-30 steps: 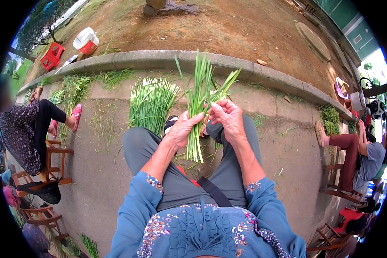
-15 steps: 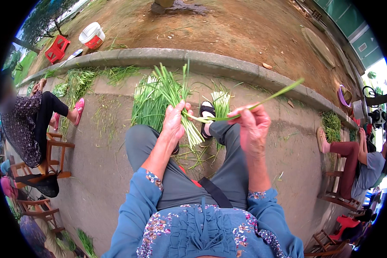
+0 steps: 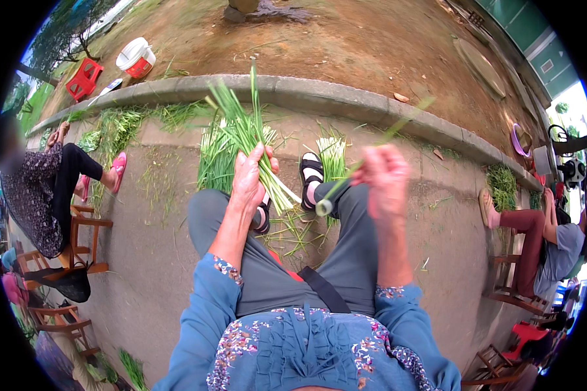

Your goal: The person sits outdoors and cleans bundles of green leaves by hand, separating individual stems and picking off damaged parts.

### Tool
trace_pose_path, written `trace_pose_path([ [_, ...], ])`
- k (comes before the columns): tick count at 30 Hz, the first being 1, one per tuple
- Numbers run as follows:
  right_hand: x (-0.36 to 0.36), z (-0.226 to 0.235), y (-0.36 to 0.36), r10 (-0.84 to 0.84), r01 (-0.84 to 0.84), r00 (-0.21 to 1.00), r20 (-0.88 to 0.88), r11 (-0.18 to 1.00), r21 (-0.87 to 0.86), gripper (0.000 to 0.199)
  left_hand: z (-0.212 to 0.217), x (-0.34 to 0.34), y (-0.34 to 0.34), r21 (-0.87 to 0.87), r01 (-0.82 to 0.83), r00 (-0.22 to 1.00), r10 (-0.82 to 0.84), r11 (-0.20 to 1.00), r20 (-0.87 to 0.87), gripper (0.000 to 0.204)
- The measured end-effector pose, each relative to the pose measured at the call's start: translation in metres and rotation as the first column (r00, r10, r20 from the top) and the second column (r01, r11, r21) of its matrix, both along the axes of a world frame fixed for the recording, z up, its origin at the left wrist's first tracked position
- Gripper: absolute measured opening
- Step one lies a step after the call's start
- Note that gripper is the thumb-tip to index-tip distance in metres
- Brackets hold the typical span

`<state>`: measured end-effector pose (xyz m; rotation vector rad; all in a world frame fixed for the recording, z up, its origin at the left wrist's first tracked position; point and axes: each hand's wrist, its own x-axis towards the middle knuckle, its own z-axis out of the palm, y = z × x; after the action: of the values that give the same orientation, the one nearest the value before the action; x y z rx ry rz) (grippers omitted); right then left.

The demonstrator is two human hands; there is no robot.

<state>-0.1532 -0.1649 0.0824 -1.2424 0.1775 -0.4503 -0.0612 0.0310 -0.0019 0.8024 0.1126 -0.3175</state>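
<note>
My left hand (image 3: 248, 177) is closed round a bunch of garlic chives (image 3: 244, 124), with green leaves pointing away from me and pale ends over the gap between my knees. Off to the right, my right hand (image 3: 385, 173), smeared by motion, pinches a single garlic chive stalk (image 3: 340, 186). Its pale end hangs toward my knee and its blurred green tip points far right. Beyond my left knee lies a thick pile of garlic chives (image 3: 214, 163), partly behind the held bunch. A smaller pile with pale ends (image 3: 333, 156) lies beside my sandal (image 3: 311, 171).
Loose trimmings (image 3: 297, 236) litter the pavement between my feet. A concrete kerb (image 3: 306, 91) runs across the far side. Beyond it stand a white-and-red bucket (image 3: 137, 57) and a red stool (image 3: 83, 78). Seated people are at left (image 3: 36, 189) and right (image 3: 561, 254).
The single stalk has come away from the bunch, its pale end now apart in my right hand's pinch. My left hand has shifted slightly left with the bunch.
</note>
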Motion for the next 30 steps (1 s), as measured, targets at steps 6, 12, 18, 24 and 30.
trace_pose_path([
  [6, 0.012, -0.083, 0.039, 0.121, -0.489, 0.851, -0.511, 0.537, -0.688, 0.021, 0.004, -0.009, -0.008, 0.045, 0.180, 0.980, -0.183, 0.983, 0.075, 0.016],
  [12, 0.016, -0.080, 0.040, -0.077, -0.530, 0.822, -0.564, 0.258, -0.808, 0.016, 0.011, -0.015, -0.012, 0.039, 0.303, 0.944, -0.306, 0.952, 0.127, 0.017],
  [18, 0.025, -0.083, 0.034, 0.196, -0.354, 0.867, -0.458, 0.889, -0.291, 0.028, 0.014, -0.020, -0.016, 0.035, 0.320, 0.942, -0.322, 0.947, 0.094, 0.022],
  [24, 0.023, -0.066, 0.043, 0.047, -0.073, 0.994, -0.094, 0.950, -0.303, 0.013, 0.015, -0.023, -0.016, -0.038, 0.367, 0.930, -0.365, 0.930, 0.039, 0.024],
  [30, 0.021, -0.061, 0.050, 0.131, -0.127, 0.991, 0.023, 0.983, -0.134, 0.008, 0.015, -0.029, -0.021, -0.019, 0.363, 0.932, -0.363, 0.932, 0.001, 0.024],
])
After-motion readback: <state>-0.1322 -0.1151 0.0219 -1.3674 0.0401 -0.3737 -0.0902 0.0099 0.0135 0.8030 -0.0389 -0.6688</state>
